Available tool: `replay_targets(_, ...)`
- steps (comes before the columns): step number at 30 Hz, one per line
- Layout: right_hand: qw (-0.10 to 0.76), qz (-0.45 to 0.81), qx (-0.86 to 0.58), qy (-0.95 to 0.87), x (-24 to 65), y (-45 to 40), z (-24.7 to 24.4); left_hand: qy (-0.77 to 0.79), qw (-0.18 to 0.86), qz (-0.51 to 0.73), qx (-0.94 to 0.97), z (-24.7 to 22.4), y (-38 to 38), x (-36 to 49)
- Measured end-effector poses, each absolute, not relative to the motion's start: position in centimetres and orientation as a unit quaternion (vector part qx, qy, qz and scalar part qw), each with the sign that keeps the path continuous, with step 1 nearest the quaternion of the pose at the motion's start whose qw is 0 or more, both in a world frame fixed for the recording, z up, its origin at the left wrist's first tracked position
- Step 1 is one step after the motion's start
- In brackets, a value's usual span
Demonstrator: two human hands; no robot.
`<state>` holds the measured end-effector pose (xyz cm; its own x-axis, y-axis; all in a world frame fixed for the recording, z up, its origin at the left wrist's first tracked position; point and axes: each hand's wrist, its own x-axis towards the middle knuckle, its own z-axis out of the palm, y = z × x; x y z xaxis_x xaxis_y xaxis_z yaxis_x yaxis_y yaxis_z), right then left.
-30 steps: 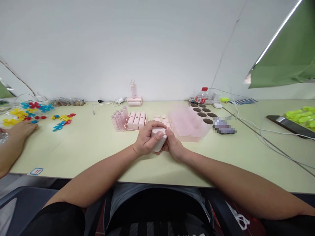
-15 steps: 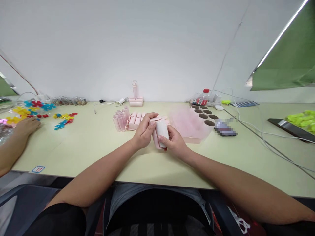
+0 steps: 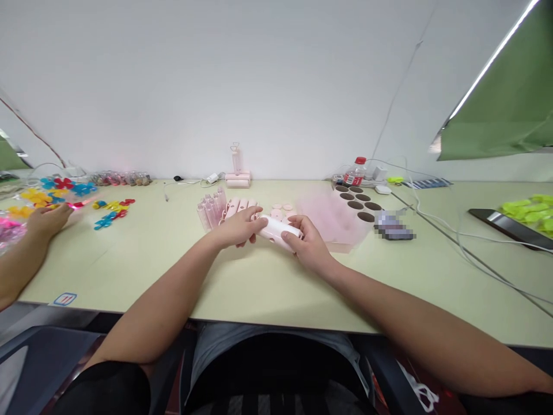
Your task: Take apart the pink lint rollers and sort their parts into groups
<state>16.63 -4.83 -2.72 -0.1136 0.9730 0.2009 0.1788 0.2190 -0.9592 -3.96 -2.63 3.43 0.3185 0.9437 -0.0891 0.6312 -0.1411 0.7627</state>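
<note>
My left hand (image 3: 237,229) and my right hand (image 3: 307,246) hold a pale pink roller (image 3: 276,231) between them, lying sideways just above the pale green table (image 3: 173,271). The left fingers touch its left end and the right hand grips its right end. Just behind it lie a row of finished pink rollers (image 3: 239,207), several clear pink tubes (image 3: 210,211) and a few round pink caps (image 3: 281,208).
A translucent pink tray (image 3: 330,222) and several brown cardboard cores (image 3: 358,203) sit right of my hands. A water bottle (image 3: 355,172), cables and a phone (image 3: 512,227) are further right. Another person's hand (image 3: 45,222) rests at the left among colourful plastic pieces (image 3: 108,212).
The roller has gone from upright in both hands to lying sideways, carried a little farther from me. The other person's hand at the left shifted slightly.
</note>
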Motion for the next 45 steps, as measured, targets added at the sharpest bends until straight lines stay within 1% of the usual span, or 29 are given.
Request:
replay_targets(3,0.426,0.408,-0.46,-0.664,16.7,-5.0,-2.6,0.495,0.436,0.081,0.748,4.5,-2.5,-5.6)
replay_targets(7,0.322,0.337,-0.476,-0.746,16.6,-5.3,-2.5,0.491,0.442,-0.048,0.749,4.1,-2.0,-6.2)
replay_targets(10,0.257,0.268,-0.495,-0.785,16.8,-5.4,-2.5,0.496,0.417,-0.062,0.759,3.4,-1.6,-5.8)
replay_targets(15,0.211,0.16,-0.513,-0.817,17.0,-6.0,-2.2,0.517,0.299,-0.017,0.802,2.9,-1.6,-5.1)
replay_targets(17,0.216,0.132,-0.501,-0.827,16.9,-6.3,-2.0,0.523,0.272,-0.013,0.808,2.8,-1.8,-4.8)
replay_targets(20,0.247,0.105,-0.476,-0.838,16.7,-6.7,-1.7,0.528,0.236,0.006,0.816,2.5,-2.2,-4.3)
replay_targets(25,0.311,0.118,-0.412,-0.848,16.6,-7.0,-1.6,0.531,0.202,0.085,0.819,3.1,-2.6,-4.4)
replay_targets(27,0.327,0.125,-0.398,-0.848,16.7,-7.0,-1.5,0.55,0.186,0.136,0.803,4.1,-2.6,-5.3)
replay_targets(29,0.336,0.132,-0.393,-0.846,16.7,-7.0,-1.5,0.591,0.16,0.214,0.761,5.2,-2.5,-7.0)
replay_targets(32,0.343,0.151,-0.389,-0.841,16.6,-7.1,-1.4,0.662,0.111,0.351,0.653,6.5,-2.1,-10.0)
replay_targets(34,0.35,0.167,-0.386,-0.837,16.5,-7.2,-1.4,0.692,0.072,0.412,0.589,6.9,-1.8,-11.9)
replay_targets(36,0.355,0.182,-0.383,-0.833,16.4,-7.2,-1.4,0.719,0.058,0.419,0.552,6.9,-1.6,-13.1)
replay_targets(41,0.368,0.189,-0.379,-0.828,16.3,-7.3,-1.5,0.761,0.092,0.333,0.549,6.6,-1.8,-13.5)
replay_targets(45,0.38,0.182,-0.38,-0.823,16.4,-7.2,-1.5,0.774,0.089,0.294,0.553,6.6,-1.8,-13.2)
